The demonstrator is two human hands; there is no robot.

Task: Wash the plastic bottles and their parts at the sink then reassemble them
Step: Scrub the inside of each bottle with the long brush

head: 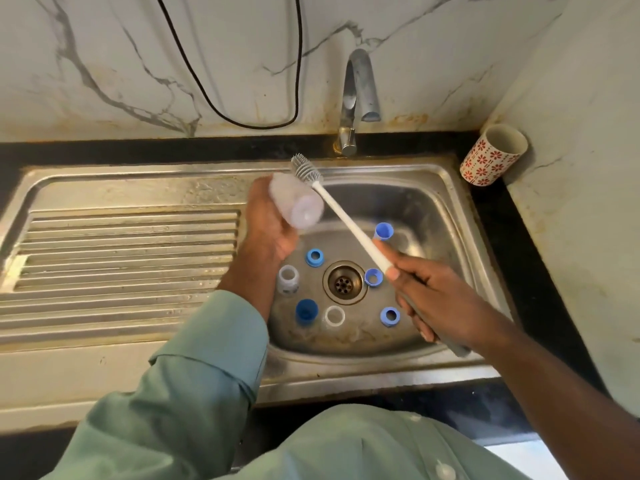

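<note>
— How will that bottle (298, 206) handle?

— Light, stiff, likely wet and slippery. The left hand (268, 223) wraps its body over the sink (446, 188); the right hand (429, 292) grips the brush (306, 169) low on its handle, bristles just outside the bottle.

— Anything unclear?

— The bottle is blurred and its mouth hard to make out. The left fingers are mostly hidden behind it. Blue caps (314, 257) lie around the drain.
</note>
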